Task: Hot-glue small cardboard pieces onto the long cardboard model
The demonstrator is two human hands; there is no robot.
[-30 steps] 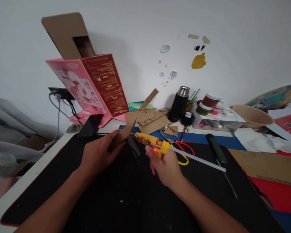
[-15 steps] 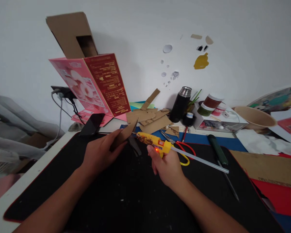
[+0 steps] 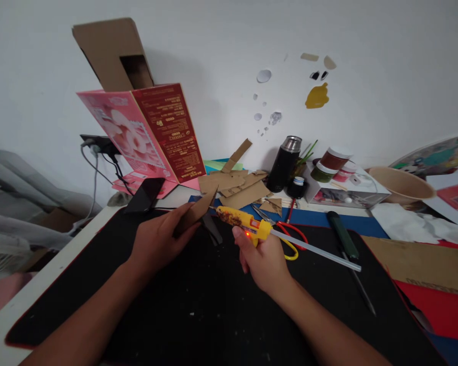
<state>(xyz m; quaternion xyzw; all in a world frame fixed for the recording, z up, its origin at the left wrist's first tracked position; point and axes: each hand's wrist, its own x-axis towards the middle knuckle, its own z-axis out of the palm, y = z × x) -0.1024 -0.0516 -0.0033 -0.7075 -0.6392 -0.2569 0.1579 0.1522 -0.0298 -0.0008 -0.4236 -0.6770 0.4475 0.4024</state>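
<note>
Left hand [image 3: 156,238], left of the frame's centre, pinches cardboard [image 3: 197,210] between thumb and fingers. Right hand [image 3: 266,258], near the centre, grips a glue gun [image 3: 236,218], its nozzle [image 3: 213,207] close by the cardboard; whether they touch I can't tell from here. A mat [image 3: 198,310] lies beneath both.

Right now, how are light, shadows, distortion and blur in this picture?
Head view: dim light, with a soft shadow on the wall beside the brown box; head view: a red glow on the glue gun, the right hand without obvious motion blur; head view: the black flask leans outward, probably wide-lens distortion.
</note>
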